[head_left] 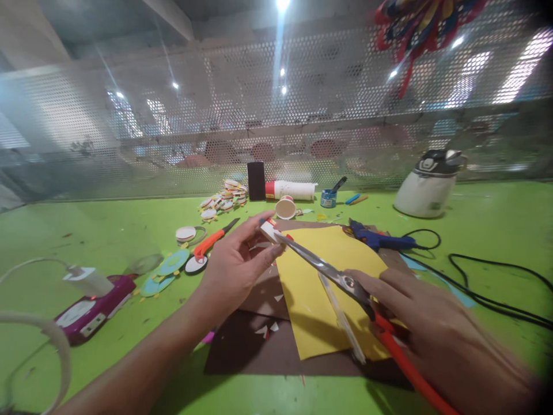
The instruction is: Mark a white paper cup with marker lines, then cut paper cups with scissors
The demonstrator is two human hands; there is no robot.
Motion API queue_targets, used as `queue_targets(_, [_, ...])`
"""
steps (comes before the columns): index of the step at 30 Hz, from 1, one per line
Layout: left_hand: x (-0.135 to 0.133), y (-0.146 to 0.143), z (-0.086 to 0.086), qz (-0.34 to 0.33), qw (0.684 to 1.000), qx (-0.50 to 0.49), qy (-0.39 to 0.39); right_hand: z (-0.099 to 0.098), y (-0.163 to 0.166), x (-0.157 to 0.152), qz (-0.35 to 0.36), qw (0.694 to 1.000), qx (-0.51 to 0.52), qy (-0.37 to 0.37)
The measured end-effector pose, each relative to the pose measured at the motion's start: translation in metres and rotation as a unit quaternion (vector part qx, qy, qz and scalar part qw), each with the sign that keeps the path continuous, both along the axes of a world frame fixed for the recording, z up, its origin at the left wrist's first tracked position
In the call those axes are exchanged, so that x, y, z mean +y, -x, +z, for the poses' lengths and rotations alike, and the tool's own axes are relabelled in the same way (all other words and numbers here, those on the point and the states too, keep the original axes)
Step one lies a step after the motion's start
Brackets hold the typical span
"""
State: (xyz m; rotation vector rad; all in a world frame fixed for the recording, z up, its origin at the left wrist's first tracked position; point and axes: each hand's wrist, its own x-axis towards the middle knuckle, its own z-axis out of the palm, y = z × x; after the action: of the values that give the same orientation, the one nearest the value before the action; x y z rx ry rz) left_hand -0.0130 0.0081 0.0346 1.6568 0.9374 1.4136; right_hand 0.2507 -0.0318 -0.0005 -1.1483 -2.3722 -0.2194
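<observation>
In my left hand (242, 262) is a small white and red paper piece (269, 230), pinched between thumb and fingers. My right hand (415, 323) grips red-handled scissors (324, 266), whose blade tips meet the edge of that piece. Below them lies a yellow sheet (311, 311) on dark brown board (246, 360), with a glue stick (341, 320) across the sheet. Several small white scraps (275, 327) are scattered on the board. Just beyond my left hand a paper cup (286, 208) rests on its side.
At left are an orange utility knife (211, 241), light blue paper rings (173, 262) and a purple power strip (95, 308). A blue glue gun (380, 237) with a black cord lies at right. Farther back stand a phone (256, 181), stacked cups (296, 190), a paint jar (328, 199) and a kettle (427, 187).
</observation>
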Motion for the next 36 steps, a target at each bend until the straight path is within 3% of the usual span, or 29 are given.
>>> queue_targets(23, [-0.0014, -0.0035, -0.0052, -0.005, 1.000, -0.028, -0.013, -0.0028, 0.0012, -0.0035, -0.011, 1.000, -0.004, 0.011])
queue_targets(36, [-0.0003, 0.0010, -0.0073, 0.010, 1.000, 0.014, 0.000, 0.0001, 0.0018, 0.0003, -0.010, 0.999, -0.019, -0.032])
